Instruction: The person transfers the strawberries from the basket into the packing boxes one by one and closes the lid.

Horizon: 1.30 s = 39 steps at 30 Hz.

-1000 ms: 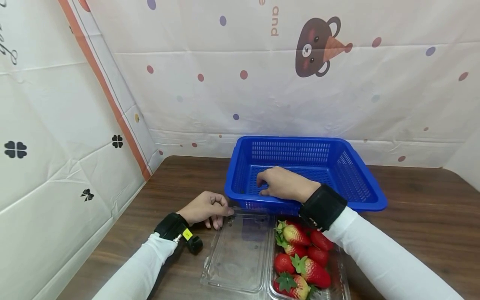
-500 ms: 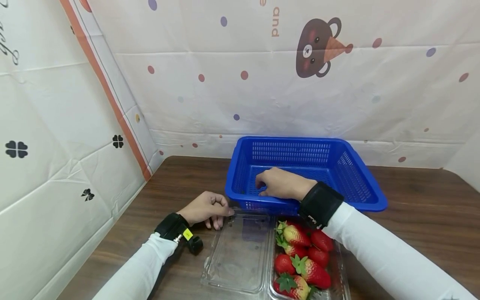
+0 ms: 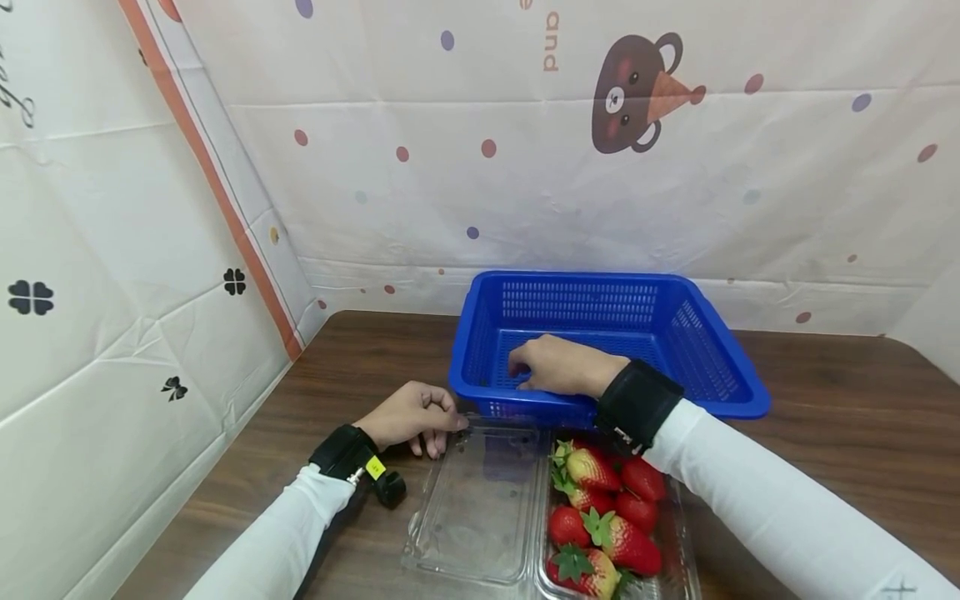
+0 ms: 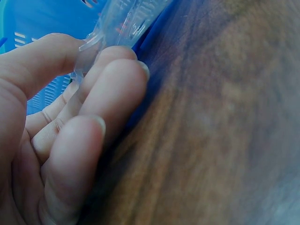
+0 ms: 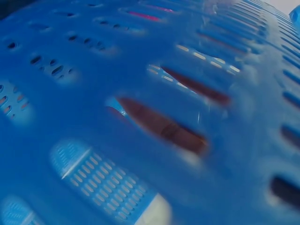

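In the head view my left hand [image 3: 412,419] pinches the far left corner of the clear plastic lid [image 3: 480,508] of a hinged container. The left wrist view shows the thumb and a finger with the lid's edge [image 4: 89,49] between them. My right hand [image 3: 566,365] reaches over the near rim into a blue plastic basket [image 3: 592,287], its fingers bent downward. Whether anything is between those fingers is hidden. Several red strawberries [image 3: 630,546] with green leaves fill the container's tray, below the right wrist. The right wrist view holds only the slotted basket wall [image 5: 93,117], very close.
The container lies lid-open on a brown wooden table [image 3: 825,400], against the basket's near side. Behind the table hangs a printed white cloth [image 3: 420,200], with another cloth at the left. Black camera straps [image 3: 640,408] wrap both wrists.
My right hand and wrist have shifted slightly left, and the basket's right side has moved a little left too. The left hand, the lid and the strawberries stay put.
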### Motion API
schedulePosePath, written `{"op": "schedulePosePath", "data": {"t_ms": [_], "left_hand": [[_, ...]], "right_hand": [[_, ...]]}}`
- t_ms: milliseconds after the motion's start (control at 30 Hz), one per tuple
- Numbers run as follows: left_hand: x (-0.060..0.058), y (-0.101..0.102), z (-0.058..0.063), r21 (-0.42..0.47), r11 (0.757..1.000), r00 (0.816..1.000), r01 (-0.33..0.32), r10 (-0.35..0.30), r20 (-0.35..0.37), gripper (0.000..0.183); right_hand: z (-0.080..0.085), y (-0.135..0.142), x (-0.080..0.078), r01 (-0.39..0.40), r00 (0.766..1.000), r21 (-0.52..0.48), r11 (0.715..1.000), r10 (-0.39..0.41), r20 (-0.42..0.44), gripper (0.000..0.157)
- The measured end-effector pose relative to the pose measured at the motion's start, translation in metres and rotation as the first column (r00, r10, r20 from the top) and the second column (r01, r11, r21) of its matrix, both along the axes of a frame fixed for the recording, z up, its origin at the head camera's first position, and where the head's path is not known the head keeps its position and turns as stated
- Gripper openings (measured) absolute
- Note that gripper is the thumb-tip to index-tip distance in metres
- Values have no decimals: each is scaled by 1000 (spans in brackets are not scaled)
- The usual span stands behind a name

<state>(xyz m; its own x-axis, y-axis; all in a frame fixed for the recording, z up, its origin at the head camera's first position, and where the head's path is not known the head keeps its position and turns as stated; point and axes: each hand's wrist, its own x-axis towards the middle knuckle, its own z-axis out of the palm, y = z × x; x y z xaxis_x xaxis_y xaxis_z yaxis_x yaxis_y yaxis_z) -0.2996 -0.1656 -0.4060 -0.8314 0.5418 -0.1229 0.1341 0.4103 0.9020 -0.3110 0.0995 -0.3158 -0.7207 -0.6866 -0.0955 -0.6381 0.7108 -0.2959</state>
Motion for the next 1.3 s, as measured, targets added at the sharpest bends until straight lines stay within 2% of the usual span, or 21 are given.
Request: {"op": "schedulePosePath", "data": {"t_ms": [333,700,933,1300], "left_hand": [[-1,-1,0,4,1000,1000,4,-4,3,31],[1,-5,3,-1,1000,1000,4,-4,-5,30],[1,-7,1,11,1000,1000,-7,7,12,31],[-2,-3,-1,-3,1000,1000,14,-14,-8,31]], "right_hand": [[0,-2,-1,-3,999,-38,999,4,35,30],[-2,-6,-6,-25,991,-71,997,34,132,29],[-6,-12,-8,-51,976,-113,992,73,203,29],[-10,-13,-5,-28,985,-76,997,41,168,22]]}}
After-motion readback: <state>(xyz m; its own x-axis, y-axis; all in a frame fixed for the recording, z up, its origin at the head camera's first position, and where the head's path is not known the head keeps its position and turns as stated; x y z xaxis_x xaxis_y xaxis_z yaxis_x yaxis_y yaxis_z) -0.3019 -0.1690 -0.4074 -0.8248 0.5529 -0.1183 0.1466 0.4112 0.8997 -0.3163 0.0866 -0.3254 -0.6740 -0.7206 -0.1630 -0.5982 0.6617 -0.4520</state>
